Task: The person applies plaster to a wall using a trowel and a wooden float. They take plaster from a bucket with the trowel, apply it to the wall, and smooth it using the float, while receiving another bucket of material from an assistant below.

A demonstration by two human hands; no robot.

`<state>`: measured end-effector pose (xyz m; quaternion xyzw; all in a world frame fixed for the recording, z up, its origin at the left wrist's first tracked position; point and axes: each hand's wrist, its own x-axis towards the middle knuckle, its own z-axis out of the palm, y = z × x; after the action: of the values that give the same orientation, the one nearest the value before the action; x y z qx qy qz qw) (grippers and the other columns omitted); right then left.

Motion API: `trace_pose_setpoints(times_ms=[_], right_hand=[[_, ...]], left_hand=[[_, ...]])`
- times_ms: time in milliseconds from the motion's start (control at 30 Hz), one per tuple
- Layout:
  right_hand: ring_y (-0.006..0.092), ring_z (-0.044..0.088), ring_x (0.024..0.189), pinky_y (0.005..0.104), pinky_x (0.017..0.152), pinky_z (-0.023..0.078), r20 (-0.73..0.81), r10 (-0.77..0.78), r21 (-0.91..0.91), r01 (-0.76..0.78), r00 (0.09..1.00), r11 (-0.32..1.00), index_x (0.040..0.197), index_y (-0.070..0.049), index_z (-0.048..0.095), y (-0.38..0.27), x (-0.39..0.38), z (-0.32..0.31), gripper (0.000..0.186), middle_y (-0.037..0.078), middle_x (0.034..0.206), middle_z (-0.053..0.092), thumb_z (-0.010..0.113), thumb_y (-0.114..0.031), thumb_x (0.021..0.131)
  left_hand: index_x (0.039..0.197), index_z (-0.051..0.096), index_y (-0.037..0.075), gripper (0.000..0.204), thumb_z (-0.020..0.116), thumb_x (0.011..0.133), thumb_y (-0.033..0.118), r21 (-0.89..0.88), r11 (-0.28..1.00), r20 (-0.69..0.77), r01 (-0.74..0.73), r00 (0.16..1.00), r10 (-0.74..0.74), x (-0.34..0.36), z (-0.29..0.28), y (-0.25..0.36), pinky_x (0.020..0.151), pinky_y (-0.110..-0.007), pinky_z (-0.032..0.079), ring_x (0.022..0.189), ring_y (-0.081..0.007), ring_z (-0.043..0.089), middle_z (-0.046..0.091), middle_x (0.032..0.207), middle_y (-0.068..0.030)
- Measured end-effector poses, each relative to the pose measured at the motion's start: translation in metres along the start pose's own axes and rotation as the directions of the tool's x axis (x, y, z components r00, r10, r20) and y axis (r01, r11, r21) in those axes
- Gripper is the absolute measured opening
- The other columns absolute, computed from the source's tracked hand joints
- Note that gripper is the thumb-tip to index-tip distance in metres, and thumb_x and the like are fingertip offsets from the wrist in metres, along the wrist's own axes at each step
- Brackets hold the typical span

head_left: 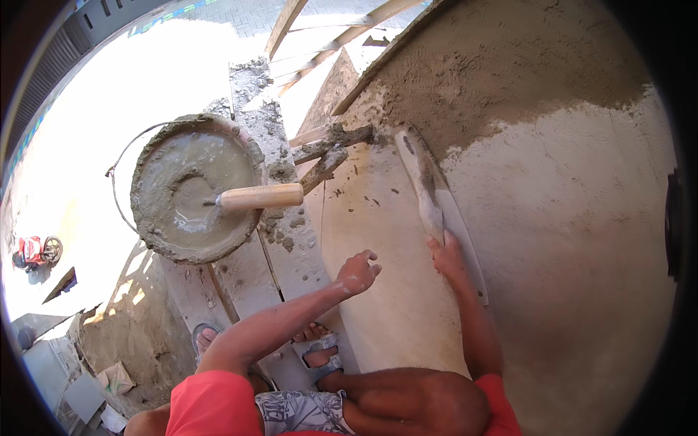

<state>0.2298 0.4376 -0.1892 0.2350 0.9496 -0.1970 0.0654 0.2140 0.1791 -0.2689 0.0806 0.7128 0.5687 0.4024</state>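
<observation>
My right hand (449, 260) is wrapped round the lower end of a long plastering float (425, 185), whose flat board lies along the wall and whose upper end is near the wet plaster. My left hand (356, 274) hovers over the planks' edge, fingers loosely bent and partly apart, with nothing in it. Beyond it, to the left, stands a bucket (138, 218) caked with grey mortar (171, 171). A trowel (260, 196) rests in the bucket, its wooden handle sticking out over the rim toward the wall; its blade is sunk in the mix.
Wet brown plaster (502, 69) covers the wall's upper part, above a paler surface (560, 182). My sandalled feet (320, 354) are on mortar-spattered planks (240, 280). Mortar-crusted timber pieces (327, 149) jut toward the wall. A red motorbike (33, 251) stands far below at left.
</observation>
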Motion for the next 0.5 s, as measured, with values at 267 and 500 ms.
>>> trace_pose_setpoints(times_ms=[267,500], right_hand=[[0.0171,0.056,0.053,0.0339,0.048,0.045,0.076,0.157,0.437,-0.174,0.985,0.883,0.106,-0.001,0.061,-0.088,0.021,-0.036,0.033,0.008,0.066,0.057,0.069,-0.028,0.089],[0.0103,0.047,0.047,0.0285,0.042,0.039,-0.027,0.196,0.575,-0.145,0.98,0.805,0.103,-0.002,0.06,-0.075,-0.05,-0.082,0.026,0.001,0.062,0.051,0.067,-0.023,0.091]], left_hand=[[0.124,0.061,0.0,0.043,0.065,0.091,0.027,-0.031,0.995,0.043,-0.093,0.995,0.095,0.013,0.01,0.033,0.087,-0.042,0.052,0.099,-0.0349,0.067,0.068,0.105,-0.0249],[0.123,0.06,-0.001,0.043,0.064,0.091,0.027,0.028,0.995,0.019,-0.098,0.995,0.098,0.009,-0.001,0.025,0.087,-0.042,0.052,0.099,-0.0358,0.067,0.069,0.105,-0.0245]])
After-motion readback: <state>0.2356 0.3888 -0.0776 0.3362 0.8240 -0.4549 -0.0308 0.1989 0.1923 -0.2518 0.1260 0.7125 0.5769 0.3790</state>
